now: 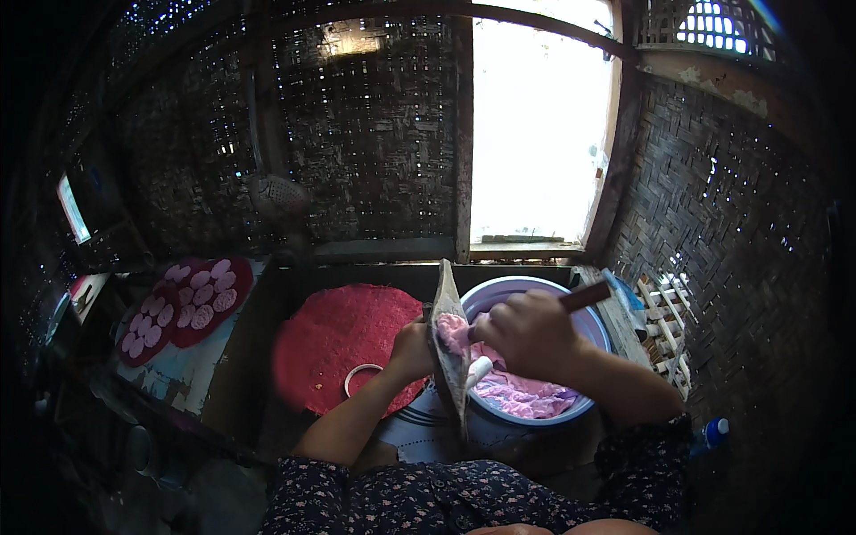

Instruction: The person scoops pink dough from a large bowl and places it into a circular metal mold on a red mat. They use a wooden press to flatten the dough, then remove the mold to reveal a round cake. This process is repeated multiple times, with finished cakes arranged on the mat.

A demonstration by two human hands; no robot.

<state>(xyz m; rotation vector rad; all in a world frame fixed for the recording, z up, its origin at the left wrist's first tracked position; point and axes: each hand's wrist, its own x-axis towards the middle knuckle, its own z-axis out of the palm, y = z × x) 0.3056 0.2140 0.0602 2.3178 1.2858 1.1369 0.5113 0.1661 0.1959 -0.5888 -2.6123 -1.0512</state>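
Observation:
My left hand (412, 349) grips the side of a worn wooden board (452, 379), which is tilted up on edge in front of me. My right hand (528, 332) is closed round a tool with a brown wooden handle (586, 297); its working end is mostly hidden. That end meets a lump of pink dough (452, 332) on the board. Just right of the board, a lavender basin (584, 408) contains more pink dough (526, 394) and a white cylindrical piece (479, 370). To the left lies a round red mat (343, 325) with a white ring (349, 382) on its near part.
Red mats (169, 290) bearing several pale pink discs (201, 312) lie on a surface at far left. A skimmer (278, 189) hangs by the woven wall (366, 134). At right are a bamboo rack (664, 312) and a blue-capped bottle (716, 432). Beyond the basin is a bright opening (539, 134).

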